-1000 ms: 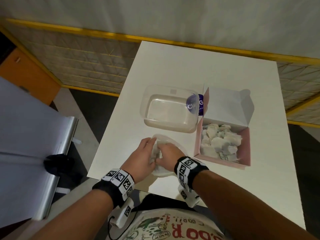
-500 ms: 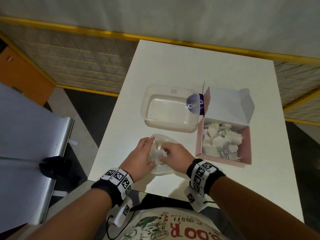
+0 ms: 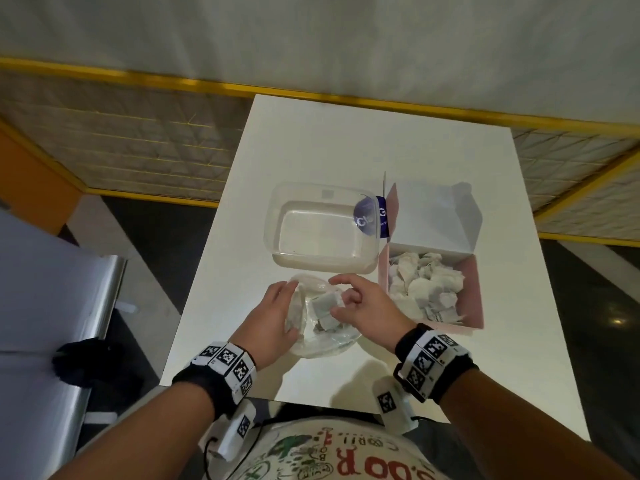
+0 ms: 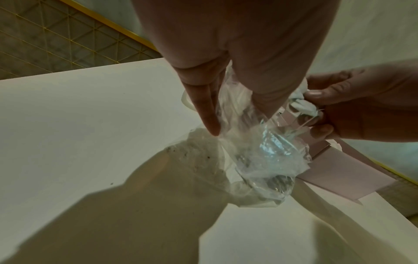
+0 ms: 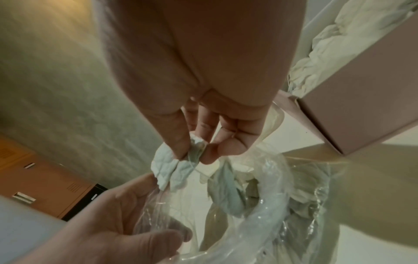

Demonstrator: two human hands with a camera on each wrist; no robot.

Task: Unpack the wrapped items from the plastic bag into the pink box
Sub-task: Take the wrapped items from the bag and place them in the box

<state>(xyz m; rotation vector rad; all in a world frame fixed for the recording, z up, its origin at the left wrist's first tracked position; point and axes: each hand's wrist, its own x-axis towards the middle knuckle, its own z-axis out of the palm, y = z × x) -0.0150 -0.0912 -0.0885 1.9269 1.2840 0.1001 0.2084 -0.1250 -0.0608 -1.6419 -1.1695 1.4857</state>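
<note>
Plastic bag sat on the white table at 6 o'clock, held open. Left hand gripped its left edge. Right hand pinched a wrapped item at the bag mouth. Pink box, at 3 o'clock of the bag, held many wrapped pieces. Clear tub at 12 o'clock.

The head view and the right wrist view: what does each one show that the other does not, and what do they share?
Only the head view shows the clear plastic container beside the pink box and the whole white table. Only the right wrist view shows the right hand pinching a white wrapped item between thumb and fingers. Both show the left hand holding the plastic bag open, and the box filled with wrapped items.
</note>
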